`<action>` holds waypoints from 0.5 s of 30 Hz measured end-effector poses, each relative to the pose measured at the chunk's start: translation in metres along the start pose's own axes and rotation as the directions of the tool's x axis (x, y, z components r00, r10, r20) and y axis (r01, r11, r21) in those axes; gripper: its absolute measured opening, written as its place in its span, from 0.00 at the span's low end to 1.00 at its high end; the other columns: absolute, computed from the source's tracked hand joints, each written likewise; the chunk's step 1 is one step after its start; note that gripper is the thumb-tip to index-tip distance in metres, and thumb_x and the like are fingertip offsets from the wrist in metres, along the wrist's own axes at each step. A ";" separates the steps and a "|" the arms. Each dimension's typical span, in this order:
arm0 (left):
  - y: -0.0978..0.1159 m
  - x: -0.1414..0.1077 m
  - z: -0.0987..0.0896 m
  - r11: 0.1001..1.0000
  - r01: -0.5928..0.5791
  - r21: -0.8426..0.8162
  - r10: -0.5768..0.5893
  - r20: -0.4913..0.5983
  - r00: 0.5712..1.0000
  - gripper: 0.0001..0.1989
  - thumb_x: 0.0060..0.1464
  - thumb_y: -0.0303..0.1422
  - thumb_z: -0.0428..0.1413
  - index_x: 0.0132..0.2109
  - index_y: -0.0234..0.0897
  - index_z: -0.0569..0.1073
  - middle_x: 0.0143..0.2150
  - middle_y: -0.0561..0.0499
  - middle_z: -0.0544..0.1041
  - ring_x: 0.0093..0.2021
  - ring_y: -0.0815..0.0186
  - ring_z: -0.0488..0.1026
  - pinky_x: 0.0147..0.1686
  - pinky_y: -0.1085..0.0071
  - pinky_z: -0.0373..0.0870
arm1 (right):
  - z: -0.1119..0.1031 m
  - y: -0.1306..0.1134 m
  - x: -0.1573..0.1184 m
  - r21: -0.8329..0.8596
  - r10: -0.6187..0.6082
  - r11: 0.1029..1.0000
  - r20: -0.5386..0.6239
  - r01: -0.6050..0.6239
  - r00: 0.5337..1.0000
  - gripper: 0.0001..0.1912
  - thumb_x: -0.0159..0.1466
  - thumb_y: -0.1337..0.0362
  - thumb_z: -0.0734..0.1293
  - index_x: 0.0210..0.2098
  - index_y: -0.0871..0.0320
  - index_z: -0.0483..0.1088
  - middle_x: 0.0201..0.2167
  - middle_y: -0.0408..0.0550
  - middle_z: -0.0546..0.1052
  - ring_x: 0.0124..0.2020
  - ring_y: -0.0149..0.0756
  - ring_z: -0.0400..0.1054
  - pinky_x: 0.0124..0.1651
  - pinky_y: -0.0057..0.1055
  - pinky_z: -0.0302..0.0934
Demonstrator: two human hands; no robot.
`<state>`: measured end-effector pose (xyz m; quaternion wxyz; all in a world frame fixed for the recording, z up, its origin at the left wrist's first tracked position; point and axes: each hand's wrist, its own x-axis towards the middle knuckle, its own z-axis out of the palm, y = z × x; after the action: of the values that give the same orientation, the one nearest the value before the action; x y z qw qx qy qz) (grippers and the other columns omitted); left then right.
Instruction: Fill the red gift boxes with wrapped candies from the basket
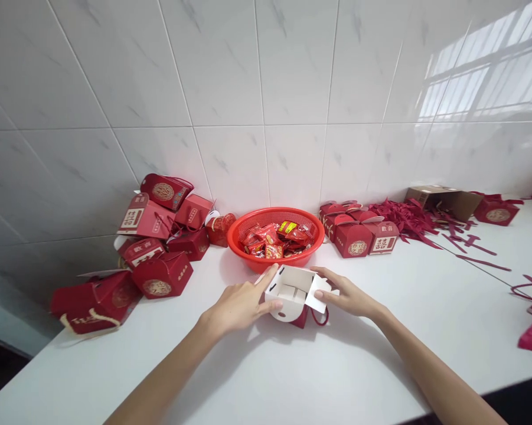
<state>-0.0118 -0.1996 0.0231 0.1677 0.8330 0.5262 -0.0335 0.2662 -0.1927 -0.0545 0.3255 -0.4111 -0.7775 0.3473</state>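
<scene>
A small red gift box [299,319] with a white inside stands on the table in front of me, its top open and its flaps spread outward. My left hand [237,304] grips its left side, index finger along the rim and thumb on the rounded front flap. On the right, my right hand [348,293] pinches the white side flap [315,293] between thumb and fingers. A dark red cord handle [321,317] loops out below that flap. The box looks empty inside, though part of its floor is hidden. Just behind it sits a red plastic basket [232,236] holding red-wrapped sweets [272,239].
Several red gift boxes [162,275] are piled on the left. More closed boxes [352,239] stand right of the basket. Beyond them lie a heap of dark red ribbons [402,218] and a tipped cardboard box [458,203]. A tiled wall [292,153] bounds the table's back.
</scene>
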 end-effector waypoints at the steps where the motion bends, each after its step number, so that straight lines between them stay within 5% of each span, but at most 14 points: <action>1: -0.002 -0.001 -0.002 1.000 -0.005 -0.008 0.005 0.001 1.000 0.41 0.62 0.53 0.46 0.76 0.48 0.42 0.41 0.47 0.83 0.43 0.47 0.80 0.40 0.63 0.69 | 0.000 0.000 0.000 -0.008 -0.008 1.000 -0.006 0.008 1.000 0.33 0.66 0.44 0.65 0.64 0.54 0.63 0.60 0.55 0.73 0.54 0.47 0.70 0.53 0.41 0.68; 7: -0.009 -0.016 -0.018 1.000 0.001 0.020 0.001 -0.091 0.996 0.39 0.60 0.56 0.46 0.74 0.48 0.53 0.37 0.48 0.82 0.39 0.48 0.80 0.40 0.63 0.71 | 0.000 0.003 -0.001 -0.008 -0.056 0.998 -0.047 0.055 0.997 0.34 0.65 0.42 0.66 0.63 0.54 0.65 0.61 0.56 0.71 0.57 0.48 0.69 0.58 0.45 0.66; 11: -0.018 -0.020 -0.032 1.000 0.021 0.006 -0.019 -0.253 0.967 0.33 0.62 0.55 0.44 0.69 0.48 0.63 0.54 0.45 0.80 0.53 0.46 0.77 0.47 0.60 0.72 | -0.003 0.001 -0.003 -0.017 -0.091 0.996 -0.118 0.090 0.989 0.32 0.66 0.40 0.64 0.60 0.55 0.67 0.56 0.57 0.75 0.50 0.46 0.73 0.54 0.44 0.68; 15: -0.033 0.005 -0.044 0.997 0.019 -0.069 -0.047 -0.430 0.901 0.28 0.63 0.48 0.45 0.61 0.42 0.74 0.63 0.46 0.75 0.62 0.51 0.72 0.59 0.61 0.67 | -0.005 -0.004 -0.004 -0.038 -0.140 0.990 -0.206 0.135 0.969 0.28 0.67 0.40 0.62 0.55 0.55 0.70 0.50 0.55 0.78 0.46 0.45 0.74 0.52 0.43 0.69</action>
<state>-0.0445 -0.1687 0.0555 0.0728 0.8048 0.5653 0.1656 0.2702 -0.1961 -0.0495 0.4233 -0.3942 -0.7698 0.2699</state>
